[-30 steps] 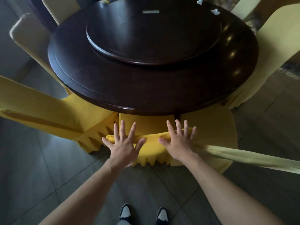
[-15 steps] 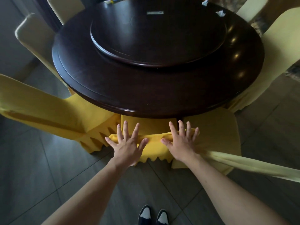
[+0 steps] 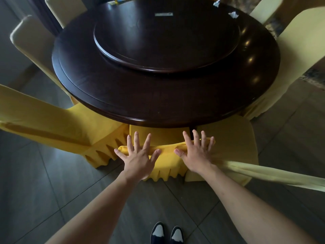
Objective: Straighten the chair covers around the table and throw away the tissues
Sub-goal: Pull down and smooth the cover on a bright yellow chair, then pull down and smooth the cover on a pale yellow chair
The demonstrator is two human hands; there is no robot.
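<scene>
The head camera, the only view, looks down on a dark round table (image 3: 123, 95) with a raised turntable (image 3: 167, 37) at its centre and covered chairs tucked in around it.

Directly below, the left hand (image 3: 139, 159) and the right hand (image 3: 195, 155) lie flat with fingers spread wide, both pressing on the top edge of the yellow chair cover (image 3: 167, 161) of the nearest chair, whose back stands just under the table rim. Neither hand pinches the cloth; they seem to be smoothing it across the chair top. The pleated skirt of this cover hangs fairly evenly, so this chair looks close to finished.

To the left, a second yellow cover (image 3: 52, 124) sits on the neighbouring chair with a visible crease across it. To the right, a paler cover (image 3: 228, 143) has a long strip of fabric (image 3: 281, 175) trailing away past the right forearm, which probably still needs tidying. The pale chairs farther round cannot be judged from here.

Two crumpled tissues (image 3: 233, 14) remain on the far right side of the table, well apart from both hands, so the throwing-away step has not been started. The task appears to be at an early or middle stage.
</scene>
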